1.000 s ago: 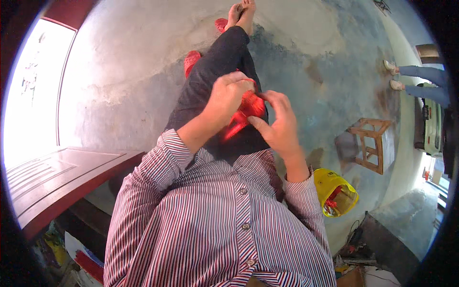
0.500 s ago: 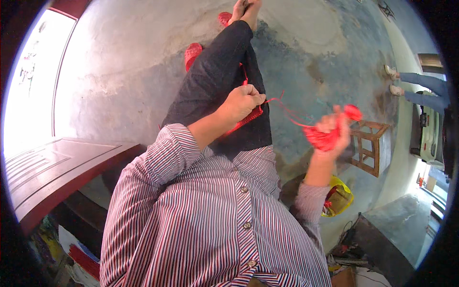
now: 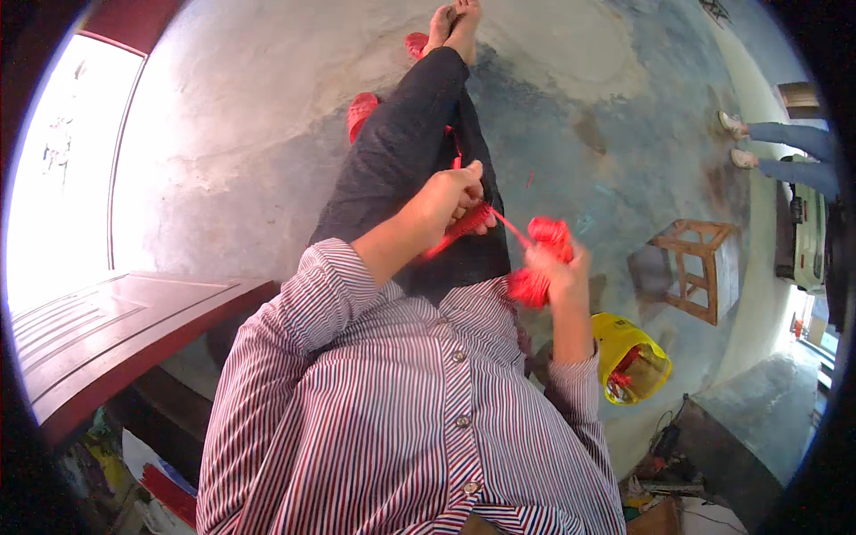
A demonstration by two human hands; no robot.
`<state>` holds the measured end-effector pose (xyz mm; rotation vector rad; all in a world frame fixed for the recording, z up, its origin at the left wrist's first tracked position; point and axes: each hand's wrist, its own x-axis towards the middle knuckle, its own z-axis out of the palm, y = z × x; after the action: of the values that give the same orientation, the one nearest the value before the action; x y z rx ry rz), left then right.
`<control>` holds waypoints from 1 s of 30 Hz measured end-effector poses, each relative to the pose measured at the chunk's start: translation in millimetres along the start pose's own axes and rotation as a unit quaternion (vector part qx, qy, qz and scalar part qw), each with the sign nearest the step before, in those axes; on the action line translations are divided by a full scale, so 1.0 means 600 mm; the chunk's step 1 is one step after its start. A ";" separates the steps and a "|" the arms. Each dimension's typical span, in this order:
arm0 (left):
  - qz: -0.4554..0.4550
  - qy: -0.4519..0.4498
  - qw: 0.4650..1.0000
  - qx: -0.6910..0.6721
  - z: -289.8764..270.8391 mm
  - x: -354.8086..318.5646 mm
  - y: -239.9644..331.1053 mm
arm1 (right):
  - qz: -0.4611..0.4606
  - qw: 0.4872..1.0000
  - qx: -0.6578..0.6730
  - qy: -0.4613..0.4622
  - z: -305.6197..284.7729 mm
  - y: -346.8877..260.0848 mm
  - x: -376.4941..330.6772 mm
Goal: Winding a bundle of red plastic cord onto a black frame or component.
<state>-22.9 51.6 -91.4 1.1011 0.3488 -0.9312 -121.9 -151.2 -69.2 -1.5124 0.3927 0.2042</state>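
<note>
Over my dark trousers, my left hand [image 3: 455, 201] is closed on a red knitted-looking piece [image 3: 462, 228], which hangs below the fingers across my lap. A strand of red yarn [image 3: 510, 226] runs taut from that piece to my right hand [image 3: 563, 272]. My right hand grips a bunched hank of red yarn [image 3: 546, 234], part of it bulging above the fingers and part below. Another bit of red shows beyond my left hand, against the trousers. Whether a needle or hook lies in my left fingers is hidden.
A yellow bag [image 3: 629, 352] with red stuff inside sits right of my lap. Beyond it a wooden-framed stool [image 3: 700, 267] lies on its side. Red shoes [image 3: 361, 111] rest by my bare feet. At left is a dark red wooden panel [image 3: 134, 325]. Another person's legs [image 3: 785, 147] show far right.
My right hand has come in leftward with the yarn hank, from out over the floor to close beside my left hand. The yarn between them is shorter and straighter.
</note>
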 end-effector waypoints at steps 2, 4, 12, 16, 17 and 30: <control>-0.006 0.014 0.999 -0.040 -0.004 0.001 0.000 | 0.014 0.999 0.043 0.005 0.003 0.020 -0.025; -0.010 0.012 0.998 -0.055 -0.007 0.000 -0.001 | 0.030 0.997 0.076 0.016 -0.003 0.042 -0.027; 0.483 0.060 0.756 0.438 0.048 -0.060 0.002 | 0.080 0.890 0.439 -0.087 -0.042 0.029 -0.012; 0.444 -0.126 0.786 0.411 0.097 -0.111 -0.003 | 0.006 0.896 0.399 -0.196 0.037 0.017 -0.034; 0.377 -0.152 0.854 0.324 0.103 -0.120 -0.001 | 0.006 0.904 0.393 -0.170 0.051 0.016 -0.042; 0.313 -0.058 0.937 -0.146 0.040 -0.167 0.134 | 0.037 0.940 0.139 -0.310 -0.003 -0.036 0.013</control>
<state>-23.4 88.2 34.3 0.8006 0.0227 -0.3557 -107.3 -155.0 -52.2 -1.0824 -0.0305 0.6384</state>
